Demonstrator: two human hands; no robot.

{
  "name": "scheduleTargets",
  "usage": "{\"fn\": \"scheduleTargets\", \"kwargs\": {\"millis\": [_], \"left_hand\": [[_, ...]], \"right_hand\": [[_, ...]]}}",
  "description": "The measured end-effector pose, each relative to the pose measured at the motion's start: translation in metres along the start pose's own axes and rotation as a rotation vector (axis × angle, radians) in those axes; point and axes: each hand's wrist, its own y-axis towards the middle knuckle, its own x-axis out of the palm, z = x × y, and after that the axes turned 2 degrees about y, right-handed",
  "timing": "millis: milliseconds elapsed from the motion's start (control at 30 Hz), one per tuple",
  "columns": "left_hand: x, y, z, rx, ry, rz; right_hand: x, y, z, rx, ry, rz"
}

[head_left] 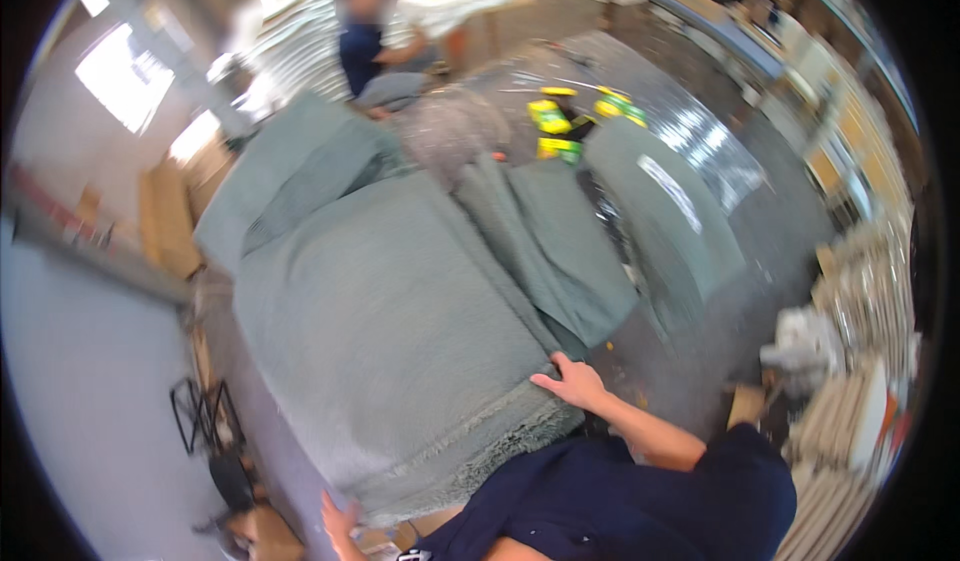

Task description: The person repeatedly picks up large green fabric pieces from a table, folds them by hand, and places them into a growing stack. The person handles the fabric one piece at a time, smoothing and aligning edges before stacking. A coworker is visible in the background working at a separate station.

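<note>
A large, padded grey-green upholstered piece (pixel 390 311) lies in front of me, its near edge shaggy and frayed-looking. My right hand (pixel 575 383) is at its near right corner, the thumb over the top and the fingers along the side edge, closed on the cover. At the near left corner is my left hand (pixel 340 523), thumb and fingers apart, beside the edge. Motion blur hides whether it touches the fabric. Behind the big piece, a matching grey-green section (pixel 295 176) adjoins it. Loose-looking grey-green pieces (pixel 555 246) lie along its right side.
Farther right lies another grey-green piece (pixel 665 211) with a white strip. Yellow-and-black packs (pixel 555 126) rest on plastic sheeting (pixel 700 141). A person (pixel 365 56) sits at the back left. Wrapped boards (pixel 860 301) line the right; a black metal frame (pixel 205 416) stands left.
</note>
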Motion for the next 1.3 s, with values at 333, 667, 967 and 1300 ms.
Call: {"fn": "scheduleTargets", "kwargs": {"millis": [333, 667, 967, 1300], "left_hand": [[-0.071, 0.040, 0.224, 0.532, -0.284, 0.821], [0.046, 0.052, 0.280, 0.262, 0.078, 0.671], [0.046, 0.014, 0.472, 0.369, -0.165, 0.503], [0.098, -0.090, 0.677, 0.664, -0.408, 0.458]], "right_hand": [[-0.011, 0.013, 0.014, -0.021, -0.096, -0.125], [-0.115, 0.014, 0.170, 0.056, -0.311, 0.683], [-0.224, 0.121, 0.243, 0.188, -0.649, 0.552], [-0.406, 0.122, 0.276, -0.110, 0.012, 0.548]]}}
